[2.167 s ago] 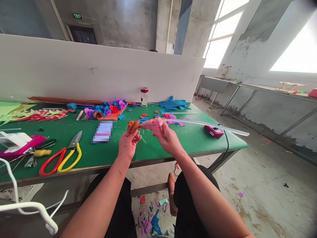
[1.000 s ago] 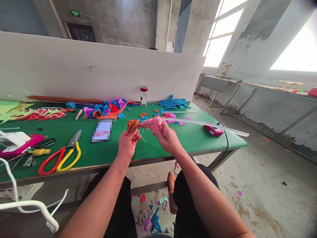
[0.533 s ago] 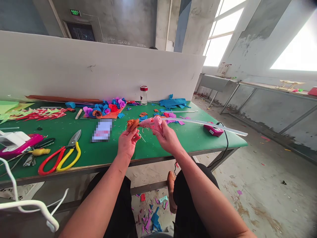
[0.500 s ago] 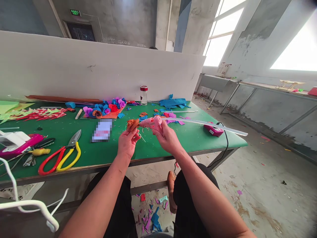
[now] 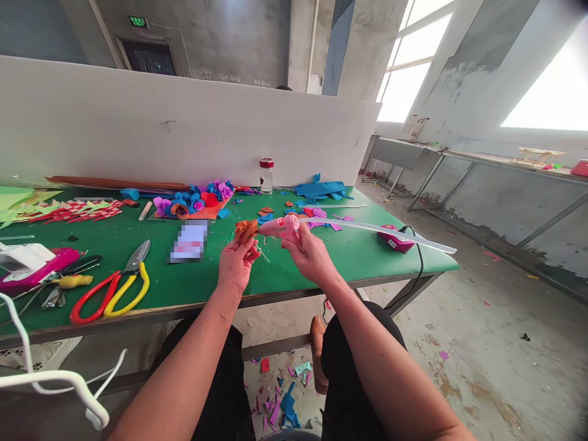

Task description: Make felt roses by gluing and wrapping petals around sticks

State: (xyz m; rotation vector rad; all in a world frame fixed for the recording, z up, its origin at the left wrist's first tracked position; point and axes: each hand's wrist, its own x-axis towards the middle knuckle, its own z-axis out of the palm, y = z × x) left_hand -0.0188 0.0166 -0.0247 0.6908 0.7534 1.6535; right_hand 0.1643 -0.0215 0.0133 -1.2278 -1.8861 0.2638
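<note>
My left hand [image 5: 236, 264] pinches a small brown felt flower [image 5: 246, 229] on a thin stick, held just above the green table [image 5: 193, 278]. My right hand [image 5: 309, 252] is wrapped around a pink glue gun [image 5: 280, 227], whose nozzle points left and touches the flower. A long clear glue stick [image 5: 386, 233] juts from the back of the gun toward the right. Both hands hover over the table's front middle.
Red and yellow shears [image 5: 117, 288] lie front left beside a pink tool [image 5: 39, 263]. Finished felt flowers [image 5: 197, 201], a glass jar [image 5: 266, 176], blue felt scraps [image 5: 321, 191] and a pink power box [image 5: 395, 242] with a black cord sit on the table. A white board [image 5: 184, 128] backs it.
Nothing has visibly changed apart from a slight shift of the view; both hands keep the gun's nozzle at the flower.
</note>
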